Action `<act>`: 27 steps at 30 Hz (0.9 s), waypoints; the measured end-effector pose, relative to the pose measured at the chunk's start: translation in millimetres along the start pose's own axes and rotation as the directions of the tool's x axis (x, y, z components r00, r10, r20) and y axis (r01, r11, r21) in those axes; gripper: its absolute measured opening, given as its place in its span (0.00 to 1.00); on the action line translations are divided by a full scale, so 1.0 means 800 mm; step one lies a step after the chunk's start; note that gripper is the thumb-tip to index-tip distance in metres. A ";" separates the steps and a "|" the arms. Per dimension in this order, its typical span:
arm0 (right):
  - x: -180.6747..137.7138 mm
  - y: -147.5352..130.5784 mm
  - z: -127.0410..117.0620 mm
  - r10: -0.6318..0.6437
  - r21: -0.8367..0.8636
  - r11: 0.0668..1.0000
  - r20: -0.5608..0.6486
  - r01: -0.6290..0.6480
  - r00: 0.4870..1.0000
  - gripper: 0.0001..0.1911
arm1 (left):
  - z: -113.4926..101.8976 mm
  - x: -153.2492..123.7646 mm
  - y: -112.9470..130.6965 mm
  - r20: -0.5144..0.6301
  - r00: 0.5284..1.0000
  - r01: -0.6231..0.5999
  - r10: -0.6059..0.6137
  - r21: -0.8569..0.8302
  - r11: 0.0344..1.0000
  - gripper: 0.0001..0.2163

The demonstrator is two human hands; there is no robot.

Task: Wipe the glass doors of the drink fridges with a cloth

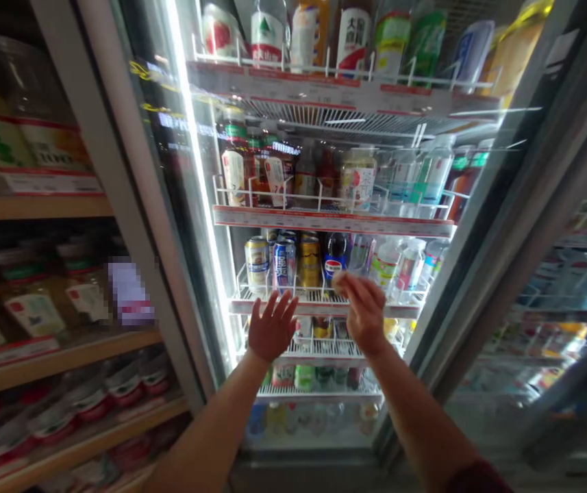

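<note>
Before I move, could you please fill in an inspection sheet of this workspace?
Surface: white wire shelf inside a lit drinks cabinet.
Job's things: blue can just beyond the left hand; dark bottle with a blue label nearest the right hand.
Clutter: gold can and pale can, upright on the same shelf.
Grippers: left fingers spread; right fingers bunched, too blurred to tell whether they hold anything.
Cables: nothing seen.
Surroundings: wooden-edged shelves of bottles at left; blurred bottles at right.
</note>
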State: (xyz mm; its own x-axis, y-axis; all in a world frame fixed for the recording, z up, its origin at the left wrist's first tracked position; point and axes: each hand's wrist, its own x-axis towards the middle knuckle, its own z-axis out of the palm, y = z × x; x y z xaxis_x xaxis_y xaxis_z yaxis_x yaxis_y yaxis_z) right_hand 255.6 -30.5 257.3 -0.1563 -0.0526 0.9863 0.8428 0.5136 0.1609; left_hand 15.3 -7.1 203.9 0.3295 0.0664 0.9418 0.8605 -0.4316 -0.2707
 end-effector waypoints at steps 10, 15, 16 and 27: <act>-0.065 -0.029 -0.003 -0.029 0.047 0.999 0.144 0.022 0.989 0.28 | 0.005 -0.004 -0.001 0.007 1.000 0.006 -0.006 0.004 1.000 0.28; -0.016 0.035 -0.022 0.069 -0.067 0.995 -0.043 -0.072 0.997 0.28 | 0.005 -0.003 -0.001 -0.001 1.000 0.003 -0.003 0.015 1.000 0.30; 0.000 0.051 -0.026 0.113 -0.109 0.986 -0.137 -0.128 0.984 0.27 | 0.005 -0.003 -0.001 -0.003 1.000 0.002 -0.002 0.014 1.000 0.30; -0.103 -0.011 -0.021 0.014 -0.002 1.000 0.170 -0.013 0.985 0.32 | 0.004 -0.006 -0.002 0.019 1.000 0.010 -0.010 0.006 1.000 0.31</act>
State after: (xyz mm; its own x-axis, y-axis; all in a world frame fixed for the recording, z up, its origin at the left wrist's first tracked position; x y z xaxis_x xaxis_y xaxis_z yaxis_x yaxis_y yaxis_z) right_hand 269.9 -45.1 175.4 -0.2304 0.1011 0.9678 0.8458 0.5126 0.1478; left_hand 13.6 -4.0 199.5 0.3276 0.0875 0.9407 0.8661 -0.4258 -0.2620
